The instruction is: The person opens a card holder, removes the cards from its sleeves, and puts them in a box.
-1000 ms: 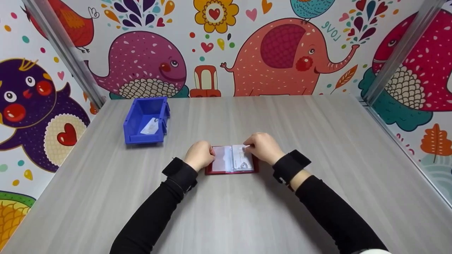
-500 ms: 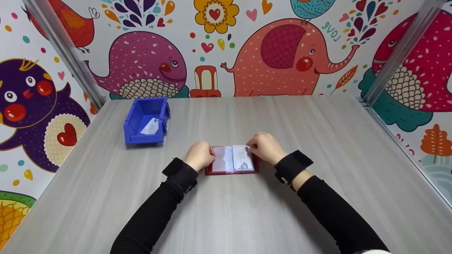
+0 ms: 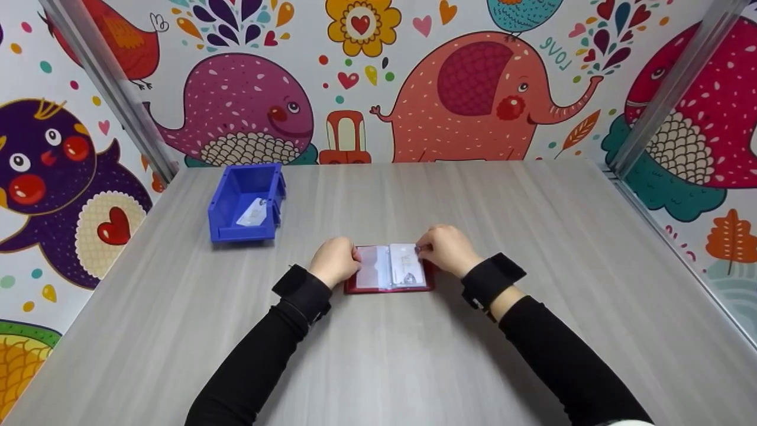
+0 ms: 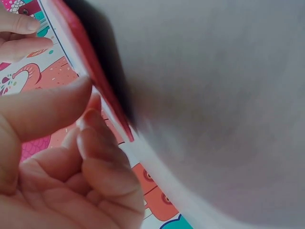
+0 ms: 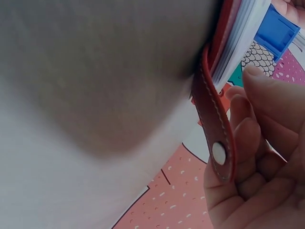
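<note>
A red leather card holder (image 3: 388, 290) lies spread on the table, its clear sleeves in the middle. Behind the right-hand sleeve shows a white printed card (image 3: 406, 269). The left sleeve (image 3: 371, 266) looks pale, without a visible card. My left hand (image 3: 336, 260) pinches the holder's left edge between thumb and curled fingers; the left wrist view shows the thumb at the red cover (image 4: 97, 71). My right hand (image 3: 447, 248) curls its fingertips at the upper right edge of the sleeves; whether they pinch sleeve or card is hidden. Against its fingers rests the snap strap (image 5: 217, 129).
A blue plastic bin (image 3: 242, 232) stands at the back left of the table (image 3: 378, 355), with a white card (image 3: 253, 213) inside. Walls (image 3: 355, 77) with cartoon animals enclose the back and sides.
My right hand's fingertips have slid slightly to the right across the card, toward its edge. The left hand, holder and bin keep their places.
</note>
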The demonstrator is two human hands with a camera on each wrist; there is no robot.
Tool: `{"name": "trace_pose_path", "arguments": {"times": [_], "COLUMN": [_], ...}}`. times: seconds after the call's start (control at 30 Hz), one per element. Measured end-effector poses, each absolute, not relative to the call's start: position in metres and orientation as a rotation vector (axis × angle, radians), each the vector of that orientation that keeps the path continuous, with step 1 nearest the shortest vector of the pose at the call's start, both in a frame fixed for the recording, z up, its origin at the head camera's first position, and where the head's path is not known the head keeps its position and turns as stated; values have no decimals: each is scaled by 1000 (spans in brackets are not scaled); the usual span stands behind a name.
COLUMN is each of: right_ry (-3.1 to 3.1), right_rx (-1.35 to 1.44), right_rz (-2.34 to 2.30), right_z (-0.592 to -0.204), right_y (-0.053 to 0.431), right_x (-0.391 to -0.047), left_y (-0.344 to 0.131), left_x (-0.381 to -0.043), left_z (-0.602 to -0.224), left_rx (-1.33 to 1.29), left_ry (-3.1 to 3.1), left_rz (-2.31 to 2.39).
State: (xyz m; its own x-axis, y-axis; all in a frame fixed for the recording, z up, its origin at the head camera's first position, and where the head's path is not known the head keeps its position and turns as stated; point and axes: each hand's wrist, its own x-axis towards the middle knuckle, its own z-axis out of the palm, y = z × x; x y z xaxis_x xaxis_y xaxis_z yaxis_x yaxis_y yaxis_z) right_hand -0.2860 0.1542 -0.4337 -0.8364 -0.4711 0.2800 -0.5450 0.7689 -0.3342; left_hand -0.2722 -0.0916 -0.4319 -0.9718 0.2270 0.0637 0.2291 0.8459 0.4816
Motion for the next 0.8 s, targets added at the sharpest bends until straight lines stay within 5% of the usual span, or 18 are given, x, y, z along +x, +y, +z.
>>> {"name": "trace_pose_path", "arguments": {"times": [0.8], "right_ry": [-2827], "right_rx": [765], "right_rz": [567], "right_z": [-438], "right_y": [154], "right_x": [-285], "left_y": [-92], "left_x": [-274], "left_z": [-434], "left_rx": [-336], "left_ry": [-3022], "left_rz": [-824]}}
